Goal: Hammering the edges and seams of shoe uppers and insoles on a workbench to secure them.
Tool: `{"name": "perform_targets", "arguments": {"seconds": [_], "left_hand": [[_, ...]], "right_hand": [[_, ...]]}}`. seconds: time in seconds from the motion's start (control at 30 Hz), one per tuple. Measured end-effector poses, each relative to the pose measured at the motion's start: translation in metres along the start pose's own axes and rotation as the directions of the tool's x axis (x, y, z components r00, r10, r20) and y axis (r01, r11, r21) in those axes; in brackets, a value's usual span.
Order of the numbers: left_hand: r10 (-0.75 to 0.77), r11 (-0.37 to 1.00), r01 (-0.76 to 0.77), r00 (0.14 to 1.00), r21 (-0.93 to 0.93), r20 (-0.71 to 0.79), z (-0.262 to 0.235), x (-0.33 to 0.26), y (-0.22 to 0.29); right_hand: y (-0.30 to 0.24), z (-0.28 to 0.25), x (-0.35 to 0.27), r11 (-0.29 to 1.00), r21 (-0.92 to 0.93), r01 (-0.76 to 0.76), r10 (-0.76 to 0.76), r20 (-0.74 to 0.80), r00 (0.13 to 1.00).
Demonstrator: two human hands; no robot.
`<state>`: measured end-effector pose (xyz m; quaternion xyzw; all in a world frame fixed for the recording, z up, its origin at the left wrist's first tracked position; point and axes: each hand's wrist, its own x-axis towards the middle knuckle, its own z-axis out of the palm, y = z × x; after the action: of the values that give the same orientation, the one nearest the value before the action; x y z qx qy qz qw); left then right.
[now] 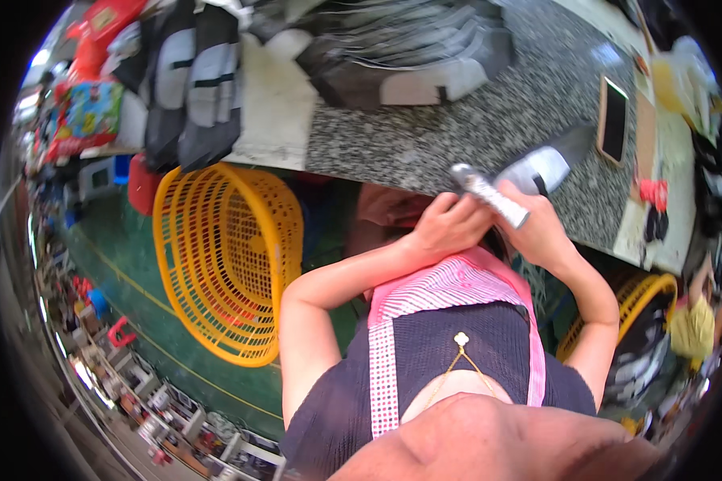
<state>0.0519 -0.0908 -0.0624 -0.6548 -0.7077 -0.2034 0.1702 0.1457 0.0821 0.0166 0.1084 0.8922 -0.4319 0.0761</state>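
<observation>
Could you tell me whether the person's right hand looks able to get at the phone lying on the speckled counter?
Probably yes. The phone lies uncovered on the counter, just beyond the right hand, with nothing between them. But that hand is holding a grey-and-white piece, so it would need freeing first.

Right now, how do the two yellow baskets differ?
The near yellow basket by the left elbow shows whole and tipped, its open mouth in view. The far yellow basket beyond the right arm shows only part of its rim. Both are yellow plastic lattice.
</observation>
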Motion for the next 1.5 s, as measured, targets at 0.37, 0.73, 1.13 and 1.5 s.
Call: {"name": "perform_targets", "arguments": {"seconds": [0.37,0.73,1.13,1.5], "left_hand": [[-0.54,0.796,0.587,0.572,-0.152,-0.618,-0.164,0.017,-0.174],[-0.717,0.224,0.586,0.64,0.779,-0.275,-0.157,-0.076,-0.327],[-0.146,0.929,0.174,0.983,0.326,-0.109,0.0,0.13,-0.134],[-0.483,0.869,0.495,0.849,0.0,0.216,0.001,0.15,-0.138]], "right_hand": [[0.048,-0.07,-0.032,0.672,0.655,0.344,0.296,-0.664,0.686],[0.056,-0.057,0.016,0.811,0.582,0.066,0.324,-0.54,0.776],[0.028,-0.067,0.145,0.972,0.084,0.221,-0.167,-0.416,0.894],[0.026,-0.103,0.171,0.932,-0.322,0.17,-0.24,-0.192,0.952]]}}
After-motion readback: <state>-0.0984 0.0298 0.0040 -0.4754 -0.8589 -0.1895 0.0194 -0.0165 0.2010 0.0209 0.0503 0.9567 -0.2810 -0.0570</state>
